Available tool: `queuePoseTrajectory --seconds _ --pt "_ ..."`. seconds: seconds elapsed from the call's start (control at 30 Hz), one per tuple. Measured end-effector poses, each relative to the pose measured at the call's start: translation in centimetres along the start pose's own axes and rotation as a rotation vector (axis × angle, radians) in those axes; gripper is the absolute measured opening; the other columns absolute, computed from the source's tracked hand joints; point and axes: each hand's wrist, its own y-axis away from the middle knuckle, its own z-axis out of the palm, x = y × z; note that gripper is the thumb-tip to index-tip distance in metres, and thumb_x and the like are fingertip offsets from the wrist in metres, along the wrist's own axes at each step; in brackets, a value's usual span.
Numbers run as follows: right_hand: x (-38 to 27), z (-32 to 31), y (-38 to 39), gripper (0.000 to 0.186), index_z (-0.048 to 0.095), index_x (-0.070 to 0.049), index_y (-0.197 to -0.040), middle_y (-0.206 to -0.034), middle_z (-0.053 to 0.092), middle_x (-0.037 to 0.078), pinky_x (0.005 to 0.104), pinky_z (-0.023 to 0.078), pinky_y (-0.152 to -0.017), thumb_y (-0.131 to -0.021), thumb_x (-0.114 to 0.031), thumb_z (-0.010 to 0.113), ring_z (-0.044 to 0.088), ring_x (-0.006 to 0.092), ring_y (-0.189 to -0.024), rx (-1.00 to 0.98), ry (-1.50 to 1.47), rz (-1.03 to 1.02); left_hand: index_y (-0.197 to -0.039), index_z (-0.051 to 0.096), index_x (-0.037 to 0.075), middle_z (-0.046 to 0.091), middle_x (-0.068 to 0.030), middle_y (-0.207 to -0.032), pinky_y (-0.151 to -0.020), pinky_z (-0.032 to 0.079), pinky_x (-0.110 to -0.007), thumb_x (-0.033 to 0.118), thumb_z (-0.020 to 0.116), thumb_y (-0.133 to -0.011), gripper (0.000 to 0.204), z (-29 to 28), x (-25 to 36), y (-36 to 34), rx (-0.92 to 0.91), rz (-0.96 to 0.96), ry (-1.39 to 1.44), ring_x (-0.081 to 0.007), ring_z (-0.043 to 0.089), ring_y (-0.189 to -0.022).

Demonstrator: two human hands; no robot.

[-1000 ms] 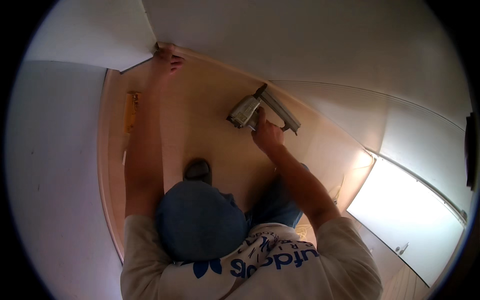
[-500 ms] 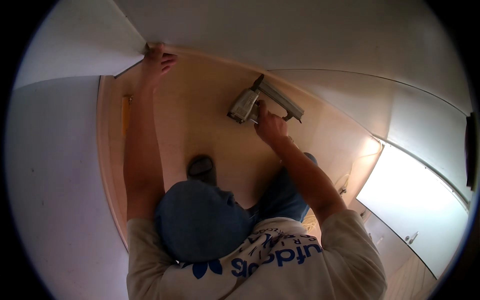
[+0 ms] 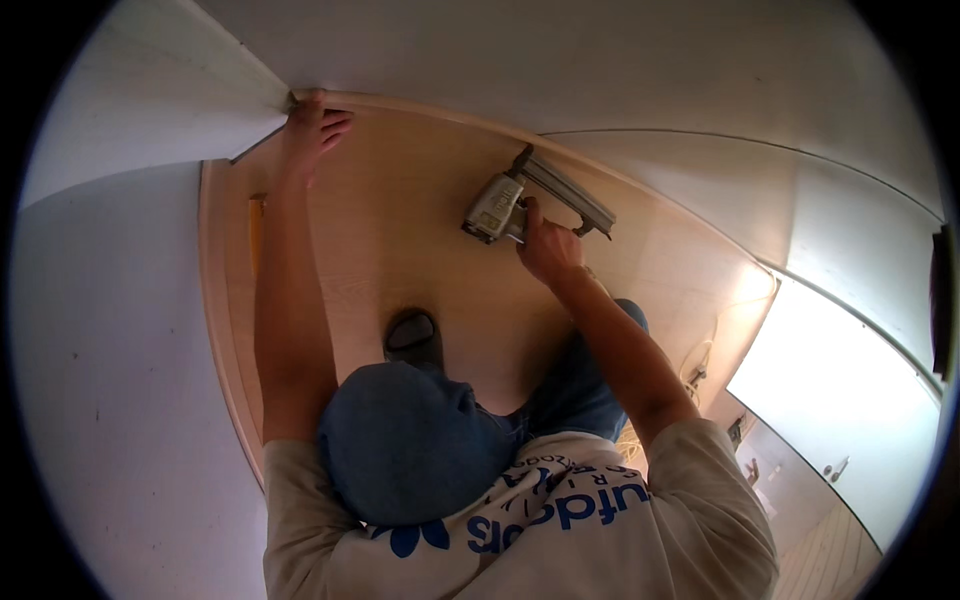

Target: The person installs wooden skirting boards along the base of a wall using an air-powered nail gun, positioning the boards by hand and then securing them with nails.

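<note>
My left hand (image 3: 312,135) reaches to the far-left corner, its upper fingers on the end of a pale wood trim strip (image 3: 420,109) along the foot of the wall. Its other fingers are loosely bent beside the strip. A grey pneumatic nail gun (image 3: 496,205) is in my right hand (image 3: 550,248), whose fingers wrap its grip. The black nose of the gun points toward the far wall near the strip; I cannot tell whether it touches. The long magazine slants away to the right.
Light wood-coloured floor (image 3: 350,240) lies between the walls. A narrow orange object (image 3: 257,225) lies beside my left forearm. My dark slipper (image 3: 412,335) and bent denim knee (image 3: 405,440) are close in. A pale hose (image 3: 697,365) lies at right, near a bright white door (image 3: 840,400).
The view has shifted slightly. My left hand stays at the corner, and the nail gun remains in my right hand at nearly the same spot by the far wall.
</note>
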Motion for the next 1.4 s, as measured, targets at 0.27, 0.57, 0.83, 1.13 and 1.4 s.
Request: queuePoseTrajectory --seconds 0.27,0.57,0.83,1.13,1.4 --pt "0.0 0.2 0.2 0.068 0.037 -0.007 -0.147 -0.100 0.074 0.022 0.0523 0.060 -0.074 -0.089 -0.023 0.069 0.073 0.0428 -0.088 -0.045 -0.031 0.047 -0.142 0.043 0.001 0.069 -0.0215 -0.128 -0.106 0.051 -0.042 0.059 0.050 -0.106 0.069 0.1 0.1 0.6 0.016 -0.022 -0.008 -0.0286 0.068 -0.119" --pt "-0.1 0.1 0.2 0.079 0.026 -0.010 -0.159 -0.104 0.074 0.022 0.0531 0.059 -0.079 -0.091 -0.018 0.066 0.073 0.0419 -0.091 0.020 -0.045 0.006 -0.144 0.041 0.000 0.069 -0.0214 -0.127 -0.107 0.050 -0.043 0.057 0.051 -0.106 0.070 0.6 0.9 0.5 0.007 -0.016 -0.013 -0.0300 0.067 -0.120" --pt "1.1 1.1 0.0 0.084 0.023 -0.013 -0.162 -0.113 0.073 0.020 0.0528 0.060 -0.080 -0.091 -0.022 0.067 0.073 0.0403 -0.094 -0.096 0.005 -0.043 -0.144 0.038 0.000 0.069 -0.0231 -0.126 -0.106 0.052 -0.043 0.058 0.052 -0.105 0.072 1.0 2.2 -2.4 0.024 0.005 0.024 -0.0314 0.069 -0.118" --pt "2.3 0.4 1.0 0.085 0.030 0.000 -0.157 -0.129 0.065 0.021 0.0475 0.050 -0.102 -0.093 -0.040 0.069 0.063 0.0369 -0.120 0.011 -0.023 -0.210 -0.150 0.032 0.003 0.068 -0.0231 -0.127 -0.106 0.052 -0.043 0.059 0.051 -0.105 0.075 1.8 4.1 -3.5 0.004 0.001 0.036 -0.0309 0.069 -0.118" --pt "4.1 7.2 -0.4 0.085 0.033 0.003 -0.155 -0.125 0.064 0.022 0.0474 0.048 -0.102 -0.095 -0.046 0.066 0.062 0.0369 -0.118 0.127 -0.006 -0.271 -0.151 0.032 0.002 0.068 -0.0227 -0.127 -0.106 0.051 -0.041 0.063 0.052 -0.103 0.080 2.6 0.4 -4.0 0.057 0.008 0.036 -0.0309 0.069 -0.116"
